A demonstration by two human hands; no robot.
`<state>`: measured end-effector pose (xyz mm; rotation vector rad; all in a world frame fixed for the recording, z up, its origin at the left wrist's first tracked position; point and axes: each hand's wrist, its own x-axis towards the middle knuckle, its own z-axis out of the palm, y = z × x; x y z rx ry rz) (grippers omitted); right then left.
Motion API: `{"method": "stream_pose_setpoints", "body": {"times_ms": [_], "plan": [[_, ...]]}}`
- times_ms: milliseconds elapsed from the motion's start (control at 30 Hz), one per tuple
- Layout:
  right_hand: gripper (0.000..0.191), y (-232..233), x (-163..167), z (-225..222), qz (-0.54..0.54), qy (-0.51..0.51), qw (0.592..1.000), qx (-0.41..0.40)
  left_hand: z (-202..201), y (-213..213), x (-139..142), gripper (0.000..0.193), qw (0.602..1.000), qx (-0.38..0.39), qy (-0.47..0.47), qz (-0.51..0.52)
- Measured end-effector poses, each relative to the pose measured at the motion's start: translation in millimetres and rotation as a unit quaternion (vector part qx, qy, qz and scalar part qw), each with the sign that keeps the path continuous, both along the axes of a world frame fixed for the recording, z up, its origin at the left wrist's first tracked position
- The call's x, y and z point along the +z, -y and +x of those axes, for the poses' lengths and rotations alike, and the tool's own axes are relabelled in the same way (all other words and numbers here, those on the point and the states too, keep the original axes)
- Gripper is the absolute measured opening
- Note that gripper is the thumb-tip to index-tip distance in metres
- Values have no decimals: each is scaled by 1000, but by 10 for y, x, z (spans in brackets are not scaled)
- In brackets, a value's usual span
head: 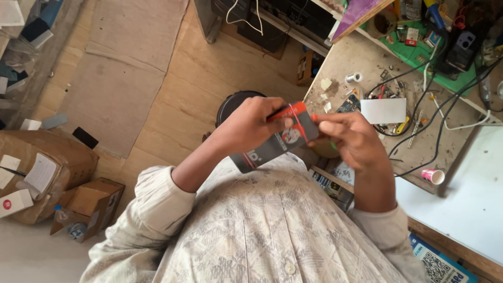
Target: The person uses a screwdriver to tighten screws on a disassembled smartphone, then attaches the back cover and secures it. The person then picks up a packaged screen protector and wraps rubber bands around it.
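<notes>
At centre frame I am holding a grey-and-orange carton [275, 140], still closed, above my lap: my left hand [249, 128] is wrapping its fingers around the body while my right hand [352, 139] is pinching its orange end, nothing yet out.

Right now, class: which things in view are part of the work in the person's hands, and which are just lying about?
In hand:
left hand
right hand
grey and red pack, held by both

Lying about:
white card
pink cup
solder reel
black cables
cardboard box
workbench
</notes>
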<state>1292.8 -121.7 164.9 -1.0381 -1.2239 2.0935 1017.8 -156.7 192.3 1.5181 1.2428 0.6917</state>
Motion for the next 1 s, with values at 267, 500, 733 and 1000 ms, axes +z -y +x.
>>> {"method": "stream_pose_setpoints", "body": {"times_ms": [267,500,733,1000], "plan": [[42,396,-228,-455,37,-125,963,-237,139,42,-280,24,948,134,283,-61],[32,407,-280,-475,69,-84,967,-229,200,286,-455,24,950,121,272,-99],[36,344,-383,-446,17,-89,971,-219,259,421,-527,22,910,119,360,-169],[10,-1035,-484,1132,432,219,797,-361,54,523,-530,20,932,133,314,-125]]}}
